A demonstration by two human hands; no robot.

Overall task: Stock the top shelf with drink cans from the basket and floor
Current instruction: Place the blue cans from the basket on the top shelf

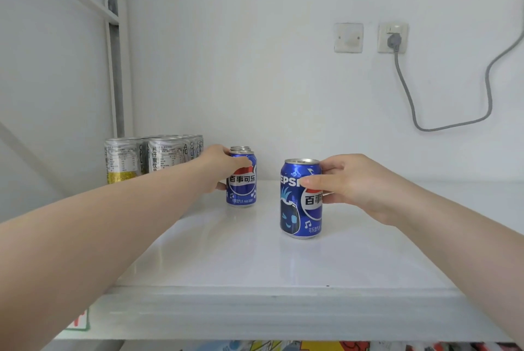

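Observation:
Two blue Pepsi cans stand upright on the white top shelf [255, 271]. My left hand [219, 167] grips the farther blue can [241, 190] from its left side, at the front of a short row of blue cans whose tops show behind it. My right hand [348, 183] holds the nearer blue can [300, 208] from the right, thumb across its front, in the shelf's middle. Both cans rest on the shelf surface.
Several silver cans [147, 156] stand packed at the shelf's back left beside a white upright post [114, 66]. On the back wall are a switch plate [348, 38] and a socket with a grey plug and cable [408, 101]. Colourful packages show below the shelf's front edge [255, 313].

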